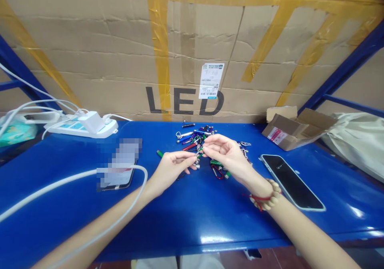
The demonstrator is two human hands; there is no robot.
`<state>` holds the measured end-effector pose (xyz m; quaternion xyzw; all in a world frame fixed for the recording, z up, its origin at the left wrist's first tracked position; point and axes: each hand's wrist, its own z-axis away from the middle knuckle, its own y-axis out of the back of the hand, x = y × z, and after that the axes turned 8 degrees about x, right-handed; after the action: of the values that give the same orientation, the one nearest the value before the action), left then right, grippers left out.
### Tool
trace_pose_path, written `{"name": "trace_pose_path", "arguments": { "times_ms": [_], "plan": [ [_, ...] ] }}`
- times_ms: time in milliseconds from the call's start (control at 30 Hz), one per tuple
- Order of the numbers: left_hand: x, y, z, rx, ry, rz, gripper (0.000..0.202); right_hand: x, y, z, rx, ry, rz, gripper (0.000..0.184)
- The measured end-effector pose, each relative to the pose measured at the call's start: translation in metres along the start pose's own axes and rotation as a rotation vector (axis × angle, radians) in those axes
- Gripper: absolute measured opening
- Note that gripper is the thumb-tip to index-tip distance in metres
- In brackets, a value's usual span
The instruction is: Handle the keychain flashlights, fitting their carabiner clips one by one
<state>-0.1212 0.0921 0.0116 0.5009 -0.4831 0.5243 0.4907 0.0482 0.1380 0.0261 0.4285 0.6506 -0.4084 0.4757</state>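
Observation:
My left hand and my right hand meet over the middle of the table, fingertips pinched close together. Between them is a small, slim silver and green piece, gripped from both sides; its exact kind is too small to make out. Behind and under the hands lies a pile of slim coloured metal tubes, some with key rings or clips. A red carabiner clip and a green tube rest below my right hand. Left of my left hand, another green tube pokes out.
On the blue table, a phone lies left and another phone right. A white cable loops over my left forearm. A power strip, an open small box and a large carton stand behind.

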Motion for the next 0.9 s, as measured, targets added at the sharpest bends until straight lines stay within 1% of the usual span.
{"name": "trace_pose_path", "arguments": {
  "times_ms": [100, 167, 200, 267, 367, 433, 467, 533, 600, 700, 767, 900],
  "plan": [
    [0.000, -0.001, 0.001, -0.086, 0.025, 0.011, 0.029, 0.001, 0.001, 0.000, -0.039, 0.058, 0.009, 0.020],
    [-0.002, 0.000, 0.000, -0.081, -0.022, -0.022, 0.027, 0.001, 0.003, 0.001, -0.088, 0.078, 0.019, 0.020],
    [-0.004, 0.001, 0.000, -0.056, -0.078, -0.059, 0.025, 0.002, 0.004, 0.001, -0.123, 0.077, 0.039, 0.021],
    [-0.008, 0.004, -0.001, 0.018, -0.254, -0.175, 0.020, 0.003, 0.005, 0.002, -0.189, 0.071, 0.122, 0.022],
    [-0.015, 0.009, -0.003, 0.109, -0.647, -0.403, 0.017, 0.005, 0.005, 0.003, -0.249, 0.048, 0.277, 0.026],
    [-0.018, 0.012, -0.004, 0.116, -0.880, -0.522, 0.020, 0.005, 0.003, 0.004, -0.257, 0.009, 0.336, 0.030],
    [-0.019, 0.014, -0.004, 0.111, -0.967, -0.567, 0.021, 0.005, 0.002, 0.004, -0.260, -0.016, 0.352, 0.031],
    [-0.018, 0.018, -0.003, 0.106, -1.088, -0.638, 0.023, 0.003, 0.000, 0.005, -0.272, -0.050, 0.371, 0.034],
    [-0.016, 0.021, -0.002, 0.102, -1.161, -0.701, 0.025, 0.000, -0.001, 0.006, -0.284, -0.043, 0.388, 0.035],
    [-0.012, 0.025, -0.002, 0.107, -1.233, -0.747, 0.026, 0.000, -0.001, 0.007, -0.286, 0.039, 0.439, 0.035],
    [-0.011, 0.025, -0.002, 0.111, -1.244, -0.751, 0.025, 0.002, -0.001, 0.007, -0.267, 0.149, 0.503, 0.033],
    [-0.013, 0.025, -0.003, 0.099, -1.168, -0.732, 0.025, 0.008, 0.000, 0.007, -0.206, 0.441, 0.670, 0.026]
  ]
}}
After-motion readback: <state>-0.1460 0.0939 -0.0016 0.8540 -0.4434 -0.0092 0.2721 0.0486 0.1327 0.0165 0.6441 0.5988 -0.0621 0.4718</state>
